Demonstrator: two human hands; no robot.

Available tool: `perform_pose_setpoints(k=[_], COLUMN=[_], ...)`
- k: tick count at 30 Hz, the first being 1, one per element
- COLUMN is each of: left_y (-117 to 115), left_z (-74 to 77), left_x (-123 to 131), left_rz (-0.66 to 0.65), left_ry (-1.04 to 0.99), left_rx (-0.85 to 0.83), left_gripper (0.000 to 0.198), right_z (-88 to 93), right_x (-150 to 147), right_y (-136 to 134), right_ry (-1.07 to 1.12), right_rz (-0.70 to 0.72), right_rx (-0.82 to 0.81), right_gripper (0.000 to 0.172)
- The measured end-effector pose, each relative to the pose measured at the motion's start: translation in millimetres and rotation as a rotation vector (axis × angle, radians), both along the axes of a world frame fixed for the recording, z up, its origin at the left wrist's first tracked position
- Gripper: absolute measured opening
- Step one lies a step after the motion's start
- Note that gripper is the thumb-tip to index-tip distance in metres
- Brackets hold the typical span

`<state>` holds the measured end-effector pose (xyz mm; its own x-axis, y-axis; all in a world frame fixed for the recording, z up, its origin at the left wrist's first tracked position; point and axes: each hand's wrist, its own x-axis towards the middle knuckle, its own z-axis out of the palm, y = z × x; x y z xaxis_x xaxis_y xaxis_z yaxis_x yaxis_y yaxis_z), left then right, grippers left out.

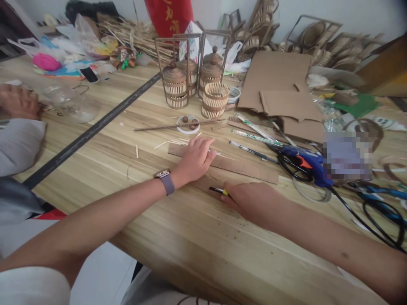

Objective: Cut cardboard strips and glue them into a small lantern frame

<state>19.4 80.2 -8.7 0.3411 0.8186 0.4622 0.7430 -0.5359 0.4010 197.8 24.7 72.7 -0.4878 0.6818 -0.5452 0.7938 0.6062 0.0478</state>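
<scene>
My left hand point(196, 157), with a watch on its wrist, lies flat with the fingers stretched out on the left end of a long brown cardboard strip point(244, 166) on the wooden table point(178, 237). My right hand point(251, 201) is closed round a thin black and yellow tool point(218, 191) whose tip points left, just in front of the strip. Short pale sticks point(165, 144) lie scattered beyond the left hand.
Several small bamboo lanterns point(190, 84) stand at the back centre. A white dish with brown beads point(188, 124) and a long thin stick sit before them. A blue glue gun point(302, 165), scissors, cables and cardboard sheets point(280, 84) crowd the right. A dark ruler point(95, 131) runs diagonally at left.
</scene>
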Motion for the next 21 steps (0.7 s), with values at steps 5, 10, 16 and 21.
perform_pose_setpoints(k=[5,10,16,21], left_y=[-2.2,-4.4,-12.6,-17.0], left_z=[2.1,3.2,3.4,0.8], left_x=[1.3,3.7,9.9,13.1], left_rz=[-0.022,-0.011,0.051,0.061], left_ry=[0.004,0.093,0.295,0.368], left_rx=[-0.02,-0.043,-0.027,0.036], left_gripper=[0.042,0.043,0.049,0.05], right_z=[2.9,-6.8,-19.7,-14.4], right_x=[-6.2,-2.5,5.6,-4.8], right_y=[-0.7,-2.1,-4.9,-5.2], right_ry=[-0.04,-0.002,0.012,-0.018], right_rz=[-0.003,0.054,0.091,0.098], right_rx=[0.009,0.099,0.12,0.093], right_gripper=[0.028,0.02,0.017,0.024])
